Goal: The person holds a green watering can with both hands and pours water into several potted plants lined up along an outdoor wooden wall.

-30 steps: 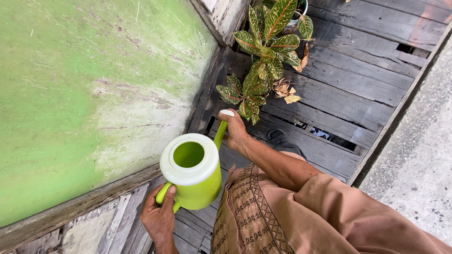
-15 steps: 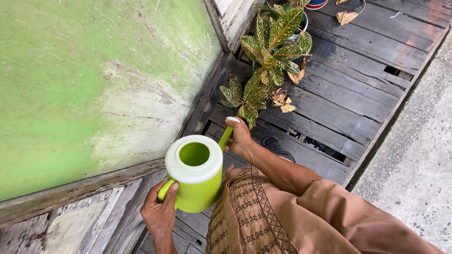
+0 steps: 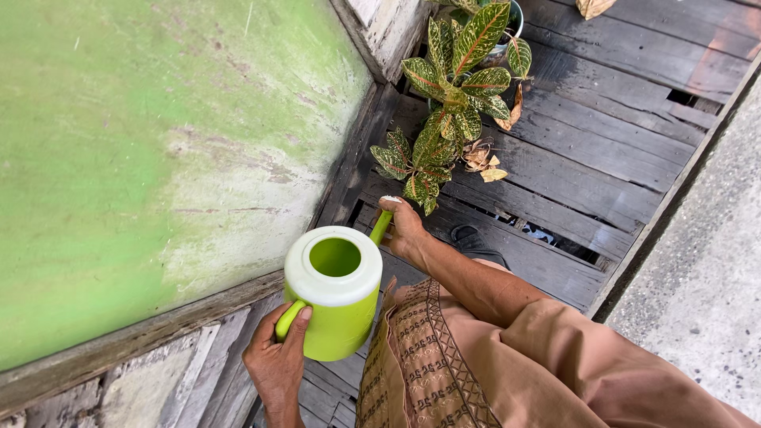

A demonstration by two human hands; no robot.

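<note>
I hold a lime-green watering can with a white rim and an open round top, upright in front of my body. My left hand grips its curved handle at the lower left. My right hand is wrapped around the green spout near its white tip, which points toward a croton plant with green, yellow and red veined leaves. The plant's pot stands at the top of the view, partly hidden by leaves.
A worn green-painted wall fills the left. Weathered dark wooden planks with gaps form the floor; dry leaves lie under the plant. A concrete strip runs along the right. My brown patterned garment covers the lower middle.
The can and both hands have shifted slightly to the right and down in view; the grip on handle and spout is the same. The view drifted a little.
</note>
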